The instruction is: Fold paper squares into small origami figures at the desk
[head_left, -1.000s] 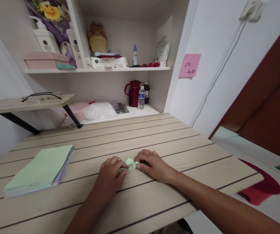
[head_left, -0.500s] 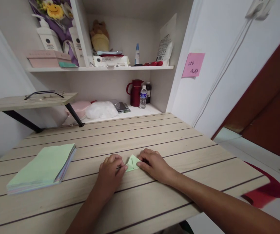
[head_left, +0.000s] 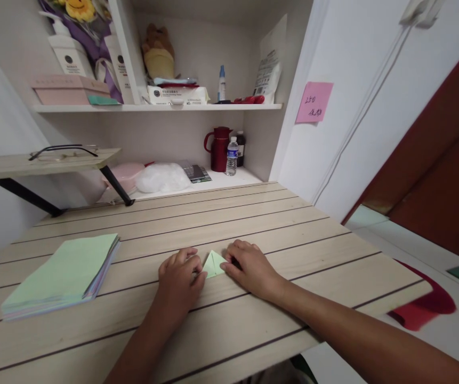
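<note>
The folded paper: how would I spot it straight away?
Find the dark-striped wooden table. There, between the left hand and right hand, is the folded paper: a small pale-green triangle, unlike the larger, four-sided paper stack farther left.

Pale green is shown by the folded paper [head_left: 214, 265] and the top of the paper stack [head_left: 63, 274], whose blurred edges seem tinged blue and pink, while the beige tabletop [head_left: 253, 320] is striped with dark lines and the jug [head_left: 218, 152] is coloured deep red.

Lt-grn folded paper [head_left: 214, 266], triangular, prob. flat on tbl [head_left: 253, 330].
</note>
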The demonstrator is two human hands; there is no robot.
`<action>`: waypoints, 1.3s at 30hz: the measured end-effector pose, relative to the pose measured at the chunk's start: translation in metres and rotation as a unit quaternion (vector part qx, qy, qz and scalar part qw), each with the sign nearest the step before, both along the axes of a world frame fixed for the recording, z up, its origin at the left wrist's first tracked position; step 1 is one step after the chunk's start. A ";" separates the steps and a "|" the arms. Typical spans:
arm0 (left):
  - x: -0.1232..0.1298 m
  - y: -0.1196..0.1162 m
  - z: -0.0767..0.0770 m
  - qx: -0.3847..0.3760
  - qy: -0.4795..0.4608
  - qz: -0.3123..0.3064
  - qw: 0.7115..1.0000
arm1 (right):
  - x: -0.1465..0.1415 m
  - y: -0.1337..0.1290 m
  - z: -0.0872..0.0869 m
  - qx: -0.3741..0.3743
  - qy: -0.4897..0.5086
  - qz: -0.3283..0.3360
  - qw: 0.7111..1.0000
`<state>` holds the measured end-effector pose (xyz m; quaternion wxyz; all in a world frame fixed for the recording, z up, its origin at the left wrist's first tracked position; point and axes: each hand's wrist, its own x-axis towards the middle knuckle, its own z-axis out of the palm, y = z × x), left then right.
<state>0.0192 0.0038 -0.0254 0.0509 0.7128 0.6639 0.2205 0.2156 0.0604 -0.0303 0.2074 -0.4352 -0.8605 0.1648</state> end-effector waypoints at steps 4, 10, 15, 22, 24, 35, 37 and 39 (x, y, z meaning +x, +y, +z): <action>0.001 -0.001 -0.001 -0.002 0.016 0.014 1.000 | 0.000 0.001 -0.002 0.006 -0.006 -0.009 1.000; -0.001 -0.005 -0.002 -0.015 0.002 -0.001 1.000 | 0.000 0.002 -0.002 0.001 0.006 -0.007 1.000; 0.001 -0.003 -0.001 -0.022 -0.003 0.015 1.000 | 0.000 0.001 0.000 0.001 0.006 -0.004 1.000; 0.001 -0.002 0.002 -0.026 -0.018 0.022 0.999 | 0.000 0.001 -0.001 0.006 0.009 -0.005 1.000; 0.002 -0.002 0.001 -0.024 -0.005 0.025 0.999 | -0.001 0.001 -0.001 0.006 0.013 -0.006 1.000; 0.005 -0.007 0.002 -0.015 0.069 0.001 0.997 | 0.002 -0.003 0.001 0.025 0.036 -0.023 0.999; 0.003 -0.008 0.001 -0.007 0.070 0.007 0.997 | 0.003 -0.005 0.001 0.075 0.032 -0.009 0.997; -0.001 -0.010 -0.001 0.002 0.071 0.014 0.997 | 0.003 -0.006 0.001 0.118 0.013 0.031 0.992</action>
